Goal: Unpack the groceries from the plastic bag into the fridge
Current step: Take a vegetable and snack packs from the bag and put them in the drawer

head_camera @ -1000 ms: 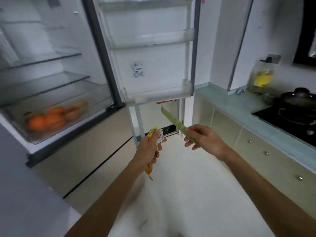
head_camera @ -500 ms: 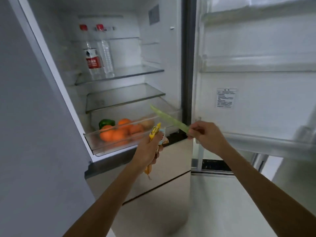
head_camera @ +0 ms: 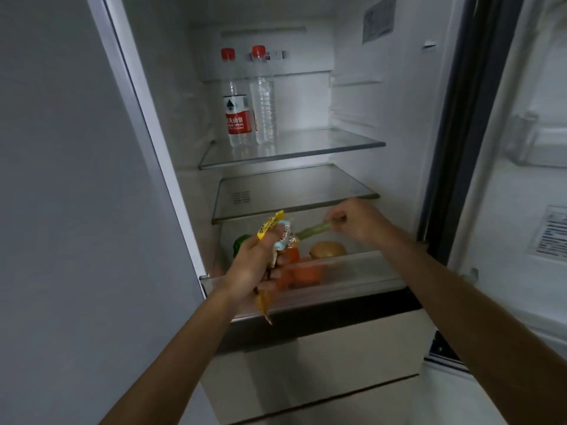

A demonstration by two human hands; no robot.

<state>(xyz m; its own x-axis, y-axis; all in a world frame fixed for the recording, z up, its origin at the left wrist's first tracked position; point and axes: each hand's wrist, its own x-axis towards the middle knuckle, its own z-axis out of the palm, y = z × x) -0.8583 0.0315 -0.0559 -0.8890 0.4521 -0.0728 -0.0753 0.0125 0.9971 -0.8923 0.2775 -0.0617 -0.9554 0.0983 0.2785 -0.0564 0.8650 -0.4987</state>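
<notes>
Head view: the right hand [head_camera: 356, 223] reaches forward over the open crisper drawer [head_camera: 352, 265] of the fridge [head_camera: 352, 87], fingertips pinching one end of a green stalk [head_camera: 313, 230]; its long axis runs nearly level, free end pointing left and slightly down; the left hand [head_camera: 251, 268] grips snack packets [head_camera: 270, 228] upright before the drawer's front.

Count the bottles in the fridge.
2. Both stand on the upper glass shelf, back left: the red-labelled bottle on the left, the clear bottle to its right. None seem hidden.
</notes>
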